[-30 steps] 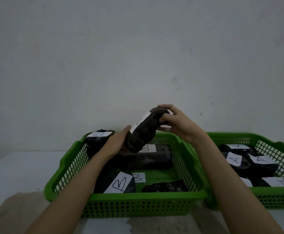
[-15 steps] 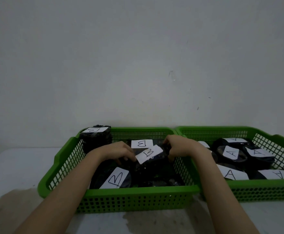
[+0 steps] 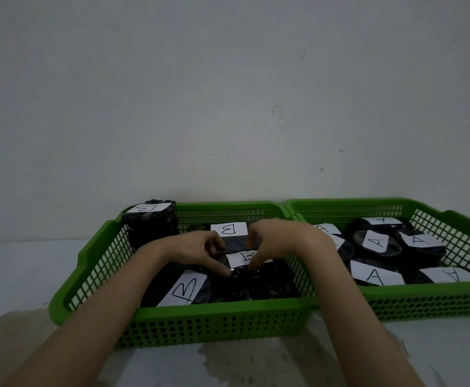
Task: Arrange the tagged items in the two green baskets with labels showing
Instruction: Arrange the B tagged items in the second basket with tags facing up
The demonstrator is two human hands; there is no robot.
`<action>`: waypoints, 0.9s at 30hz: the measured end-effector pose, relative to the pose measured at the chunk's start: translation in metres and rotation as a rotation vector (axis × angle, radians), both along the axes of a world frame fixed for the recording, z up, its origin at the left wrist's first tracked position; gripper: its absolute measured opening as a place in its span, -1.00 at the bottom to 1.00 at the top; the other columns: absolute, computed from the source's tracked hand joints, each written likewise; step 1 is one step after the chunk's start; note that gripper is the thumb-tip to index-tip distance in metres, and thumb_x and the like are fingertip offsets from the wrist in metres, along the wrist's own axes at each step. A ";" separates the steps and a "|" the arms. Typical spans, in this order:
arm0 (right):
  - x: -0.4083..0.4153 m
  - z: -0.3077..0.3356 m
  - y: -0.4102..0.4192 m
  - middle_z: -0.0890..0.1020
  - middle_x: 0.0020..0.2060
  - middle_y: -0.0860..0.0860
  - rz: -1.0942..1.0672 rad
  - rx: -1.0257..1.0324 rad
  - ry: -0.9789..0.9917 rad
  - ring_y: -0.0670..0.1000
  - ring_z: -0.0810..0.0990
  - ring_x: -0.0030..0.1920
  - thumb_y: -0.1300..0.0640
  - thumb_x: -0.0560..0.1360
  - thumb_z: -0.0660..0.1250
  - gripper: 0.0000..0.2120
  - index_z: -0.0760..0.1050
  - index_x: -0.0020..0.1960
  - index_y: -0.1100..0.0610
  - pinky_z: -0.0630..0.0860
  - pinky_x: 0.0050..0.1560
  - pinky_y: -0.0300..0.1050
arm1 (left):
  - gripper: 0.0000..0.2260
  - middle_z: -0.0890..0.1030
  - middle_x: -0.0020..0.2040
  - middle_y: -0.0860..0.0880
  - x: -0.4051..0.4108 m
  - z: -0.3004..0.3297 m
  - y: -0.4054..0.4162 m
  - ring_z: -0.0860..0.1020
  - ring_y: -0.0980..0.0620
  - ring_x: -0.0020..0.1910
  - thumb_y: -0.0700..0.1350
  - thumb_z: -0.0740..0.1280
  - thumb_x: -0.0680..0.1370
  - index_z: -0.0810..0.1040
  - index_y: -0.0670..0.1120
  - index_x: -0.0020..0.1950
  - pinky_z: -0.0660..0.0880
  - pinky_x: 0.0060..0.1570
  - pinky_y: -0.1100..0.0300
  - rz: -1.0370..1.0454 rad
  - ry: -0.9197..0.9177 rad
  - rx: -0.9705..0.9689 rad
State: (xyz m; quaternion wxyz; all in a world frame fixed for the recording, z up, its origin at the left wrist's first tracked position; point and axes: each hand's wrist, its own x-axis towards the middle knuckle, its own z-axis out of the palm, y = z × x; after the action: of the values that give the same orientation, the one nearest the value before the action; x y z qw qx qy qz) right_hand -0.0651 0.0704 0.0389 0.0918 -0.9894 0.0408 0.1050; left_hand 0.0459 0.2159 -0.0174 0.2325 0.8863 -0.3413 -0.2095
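Observation:
Two green baskets stand side by side: the left basket [image 3: 222, 310] holds dark wrapped items with white "B" labels, the right basket [image 3: 423, 296] holds dark items with "A" labels [image 3: 376, 241]. My left hand [image 3: 194, 247] and my right hand [image 3: 281, 241] are both down in the left basket, fingertips closed on a dark B item [image 3: 256, 283] lying in its middle, its label [image 3: 239, 258] face up and partly covered by my right fingers. Other B labels show at the front left [image 3: 185, 287] and at the back [image 3: 229, 229].
A taller dark B item [image 3: 151, 227] stands in the left basket's back left corner, rising above the rim. The baskets sit on a pale table [image 3: 19, 275] against a plain wall [image 3: 228, 107]. A stained patch [image 3: 228, 361] marks the table's near edge.
The dark B item went from held high above the left basket down into its middle, both hands following it. The view has tilted so both baskets show fully.

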 end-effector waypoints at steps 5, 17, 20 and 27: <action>-0.006 -0.011 0.034 0.57 0.06 0.11 0.090 -0.150 0.226 0.10 0.55 -0.08 0.09 0.49 0.33 -0.61 0.46 0.27 0.19 0.48 -0.18 -0.15 | -0.57 0.47 0.02 0.05 0.001 -0.003 -0.002 0.45 0.08 -0.01 -0.05 0.49 0.36 0.46 -0.02 0.17 0.42 0.02 0.23 -0.048 -0.089 -0.002; 0.012 -0.042 0.049 0.46 0.31 0.10 0.067 -0.321 0.154 0.13 0.48 0.28 0.12 0.57 0.18 -0.62 0.33 0.37 0.14 0.48 0.17 -0.03 | -0.76 0.63 0.01 -0.08 0.004 0.000 -0.002 0.57 0.01 -0.04 0.09 0.39 0.42 0.55 -0.01 -0.01 0.50 0.08 0.12 0.078 -0.123 -0.209; 0.003 -0.025 0.039 0.50 0.28 0.13 0.116 -0.285 0.140 0.15 0.52 0.21 0.16 0.54 0.25 -0.64 0.41 0.32 0.19 0.47 0.09 -0.02 | -0.76 0.64 0.03 -0.16 0.005 0.000 -0.001 0.55 0.04 -0.19 0.10 0.36 0.44 0.56 -0.03 -0.03 0.52 0.01 0.09 0.086 -0.113 -0.287; -0.010 0.009 -0.024 0.52 -0.22 0.02 0.115 0.483 0.109 -0.05 0.54 -0.29 0.28 0.42 0.42 -0.70 0.39 0.05 0.08 0.57 -0.26 -0.26 | -0.73 0.61 -0.10 0.03 0.001 0.009 -0.004 0.60 0.09 -0.08 0.19 0.37 0.38 0.53 0.03 -0.10 0.50 0.05 0.17 0.093 0.073 -0.520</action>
State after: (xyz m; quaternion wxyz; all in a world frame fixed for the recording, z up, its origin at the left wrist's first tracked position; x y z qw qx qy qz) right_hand -0.0753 0.0461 0.0482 0.3172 -0.9323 -0.0372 0.1701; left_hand 0.0468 0.2124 -0.0082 0.4741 0.8034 -0.3338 -0.1358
